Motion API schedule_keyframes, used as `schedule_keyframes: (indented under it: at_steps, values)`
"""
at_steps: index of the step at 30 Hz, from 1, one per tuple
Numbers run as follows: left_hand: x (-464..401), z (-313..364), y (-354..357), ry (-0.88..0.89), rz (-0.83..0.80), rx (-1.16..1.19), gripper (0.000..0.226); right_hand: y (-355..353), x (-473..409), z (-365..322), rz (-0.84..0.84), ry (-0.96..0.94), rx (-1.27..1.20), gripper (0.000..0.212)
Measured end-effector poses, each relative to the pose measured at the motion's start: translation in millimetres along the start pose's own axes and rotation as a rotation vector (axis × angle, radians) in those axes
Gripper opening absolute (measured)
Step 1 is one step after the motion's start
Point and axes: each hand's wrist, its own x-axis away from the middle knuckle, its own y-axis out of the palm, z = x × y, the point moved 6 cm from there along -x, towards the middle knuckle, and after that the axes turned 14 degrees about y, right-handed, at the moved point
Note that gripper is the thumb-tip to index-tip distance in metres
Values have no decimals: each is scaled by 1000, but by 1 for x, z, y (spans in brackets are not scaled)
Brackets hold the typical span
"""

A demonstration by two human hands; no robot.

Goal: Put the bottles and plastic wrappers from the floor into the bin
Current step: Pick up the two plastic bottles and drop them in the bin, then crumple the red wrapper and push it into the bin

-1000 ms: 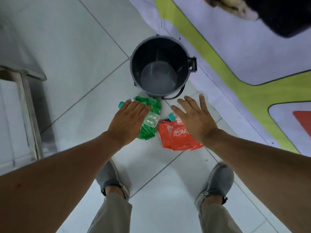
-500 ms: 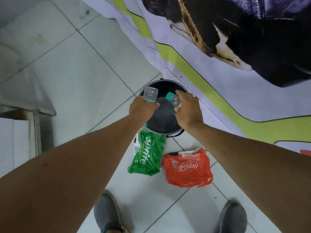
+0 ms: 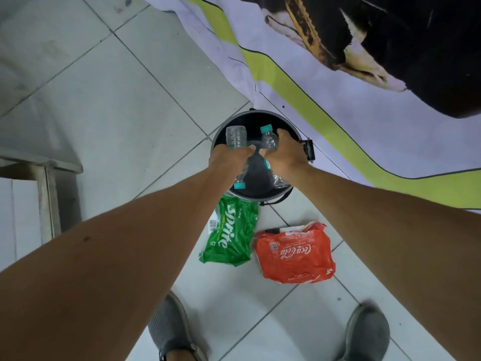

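We stand on a pale tiled floor (image 3: 109,105). Nearest to us lie the red wrapper (image 3: 294,252) and, just beside it, the green wrapper (image 3: 230,233), which touches the foot of the bin (image 3: 221,134). Over the open bin, the left hand (image 3: 230,158) is clamped on one bottle (image 3: 236,136), cap downward, and the right hand (image 3: 285,152) grips the other bottle (image 3: 269,138), cap upward. To do it well, we should open both hands only while the bottles hang inside the rim. The bin seems to hold nothing else.
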Motion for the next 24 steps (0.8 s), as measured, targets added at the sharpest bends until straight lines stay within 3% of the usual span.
schedule_keyframes:
  at_steps: [3, 5, 7, 10, 15, 19, 22, 24]
  values:
    - [29, 8, -20, 177, 192, -179, 70, -13, 19, 14, 69, -65, -59, 78]
    - [69, 7, -33, 322, 320, -237, 53, -24, 41, 38, 175, -142, -105, 65]
    - [107, -14, -31, 450, 329, -282, 38, -25, 63, 79, 264, -175, -88, 52]
    - [147, -74, 6, 501, 59, -457, 39, -6, 81, 154, 220, -159, 90, 52]
    - [182, -169, 102, 553, -522, -784, 81, 51, 77, 261, -97, -148, 617, 84]
    - [174, -214, 172, 652, -608, -970, 104, 90, 58, 310, -120, -266, 885, 106]
    - [160, -231, 211, 735, -581, -1058, 119, 111, 35, 330, -66, -327, 990, 134]
    - [148, -238, 228, 793, -522, -1066, 127, 122, 21, 337, -58, -351, 1008, 140]
